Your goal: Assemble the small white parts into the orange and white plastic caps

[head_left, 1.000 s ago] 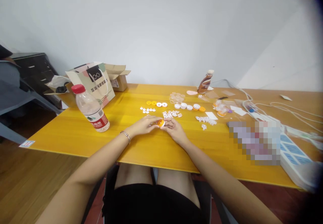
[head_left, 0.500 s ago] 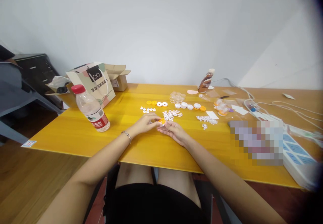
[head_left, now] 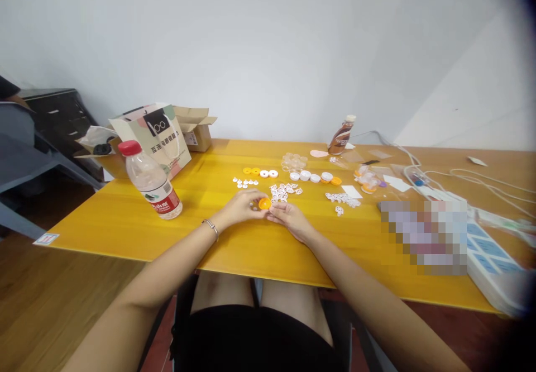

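Between my hands is a small round orange cup (head_left: 264, 204), its open side turned toward the camera. My left hand (head_left: 243, 206) grips its left side with thumb and fingers. On its right edge, the fingertips of my right hand (head_left: 288, 216) are pinched. Just behind the cup lies a pile of white perforated pieces (head_left: 283, 191). Small white pegged pieces (head_left: 245, 182) stand behind my left hand. Further back are yellow rings (head_left: 251, 171), white rings (head_left: 268, 173), clear round shells (head_left: 294, 162) and white round caps (head_left: 310, 176).
A large water bottle (head_left: 153, 185) stands left, before a paper bag (head_left: 157, 137) and a cardboard box (head_left: 196, 129). At the right are a brown bottle (head_left: 342, 136), bagged pieces (head_left: 368, 179), a blurred flat object (head_left: 422, 235), a power strip (head_left: 494, 260) and cables.
The orange cup has turned so that its open inside faces the camera, and it has shifted slightly left. My right fingers have closed in more around its edge.
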Available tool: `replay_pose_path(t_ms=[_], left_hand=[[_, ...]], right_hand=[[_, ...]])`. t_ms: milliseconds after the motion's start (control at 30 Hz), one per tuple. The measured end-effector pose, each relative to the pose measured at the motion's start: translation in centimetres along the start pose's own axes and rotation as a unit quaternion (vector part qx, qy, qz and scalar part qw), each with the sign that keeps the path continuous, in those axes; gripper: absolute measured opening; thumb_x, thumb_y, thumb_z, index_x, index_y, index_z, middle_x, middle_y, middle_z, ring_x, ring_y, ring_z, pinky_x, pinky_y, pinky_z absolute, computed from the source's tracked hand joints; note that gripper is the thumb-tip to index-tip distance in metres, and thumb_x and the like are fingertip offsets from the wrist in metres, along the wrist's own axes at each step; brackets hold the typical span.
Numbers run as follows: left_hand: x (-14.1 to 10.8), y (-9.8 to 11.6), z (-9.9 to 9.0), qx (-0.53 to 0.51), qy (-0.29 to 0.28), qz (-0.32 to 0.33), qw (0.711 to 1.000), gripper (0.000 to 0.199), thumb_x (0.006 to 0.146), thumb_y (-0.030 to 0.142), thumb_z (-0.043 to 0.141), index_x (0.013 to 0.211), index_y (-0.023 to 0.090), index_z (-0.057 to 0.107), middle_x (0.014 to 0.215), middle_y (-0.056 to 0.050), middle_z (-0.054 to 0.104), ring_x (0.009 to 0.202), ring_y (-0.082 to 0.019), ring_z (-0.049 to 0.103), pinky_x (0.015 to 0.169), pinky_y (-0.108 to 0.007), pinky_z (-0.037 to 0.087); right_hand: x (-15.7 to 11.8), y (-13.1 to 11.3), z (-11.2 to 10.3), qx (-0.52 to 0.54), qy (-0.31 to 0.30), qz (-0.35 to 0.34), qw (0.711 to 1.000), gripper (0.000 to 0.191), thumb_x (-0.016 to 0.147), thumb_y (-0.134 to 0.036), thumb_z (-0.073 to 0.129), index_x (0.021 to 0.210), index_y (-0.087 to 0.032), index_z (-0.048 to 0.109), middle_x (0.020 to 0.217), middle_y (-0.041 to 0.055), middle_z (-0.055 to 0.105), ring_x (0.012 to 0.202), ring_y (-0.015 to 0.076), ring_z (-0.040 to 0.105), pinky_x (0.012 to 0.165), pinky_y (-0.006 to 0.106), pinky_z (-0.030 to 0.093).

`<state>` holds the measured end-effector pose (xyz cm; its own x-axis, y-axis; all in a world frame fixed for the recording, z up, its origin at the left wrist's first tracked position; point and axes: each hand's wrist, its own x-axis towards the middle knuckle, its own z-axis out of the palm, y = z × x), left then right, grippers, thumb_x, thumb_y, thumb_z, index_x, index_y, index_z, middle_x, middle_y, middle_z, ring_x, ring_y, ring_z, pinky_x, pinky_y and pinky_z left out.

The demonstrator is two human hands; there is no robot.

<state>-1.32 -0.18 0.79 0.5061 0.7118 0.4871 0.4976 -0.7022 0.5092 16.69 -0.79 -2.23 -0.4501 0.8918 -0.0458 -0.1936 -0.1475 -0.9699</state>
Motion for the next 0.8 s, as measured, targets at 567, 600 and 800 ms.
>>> replay_pose_path(t_ms=[567, 600, 800], left_hand=[[-0.5, 1.5, 0.7, 0.068, -0.166, 0.033, 0.983, 0.027, 0.074, 0.029, 0.053, 0.098, 0.019, 0.058, 0.09, -0.004, 0.059, 0.083, -0.016, 0.053, 0.077, -0.026, 0.041], [-0.6, 1.5, 0.8, 0.068, -0.167, 0.042, 0.983, 0.027, 0.075, 0.029, 0.052, 0.099, 0.019, 0.058, 0.09, -0.005, 0.058, 0.083, -0.016, 0.053, 0.078, -0.026, 0.041], [-0.6, 2.1, 1.2, 0.064, -0.184, 0.088, 0.977, 0.037, 0.08, 0.034, 0.048, 0.114, 0.02, 0.051, 0.103, -0.007, 0.056, 0.093, -0.017, 0.052, 0.085, -0.027, 0.04]], right_hand=[[0.1, -2.0, -8.6, -0.651, 0.402, 0.102, 0.636, 0.062, 0.084, -0.04, 0.031, 0.132, -0.003, 0.024, 0.141, 0.0216, 0.018, 0.131, 0.0342, 0.004, 0.099, 0.058, 0.008], [0.2, -1.8, -8.6, -0.663, 0.386, 0.104, 0.633, 0.061, 0.084, -0.039, 0.03, 0.132, -0.001, 0.026, 0.14, 0.0221, 0.02, 0.131, 0.0338, 0.005, 0.1, 0.056, 0.007], [0.7, -1.3, -7.8, -0.716, 0.295, 0.026, 0.632, 0.044, 0.085, -0.021, 0.029, 0.122, -0.001, 0.041, 0.133, 0.0213, 0.036, 0.128, 0.0303, 0.023, 0.101, 0.048, 0.019]])
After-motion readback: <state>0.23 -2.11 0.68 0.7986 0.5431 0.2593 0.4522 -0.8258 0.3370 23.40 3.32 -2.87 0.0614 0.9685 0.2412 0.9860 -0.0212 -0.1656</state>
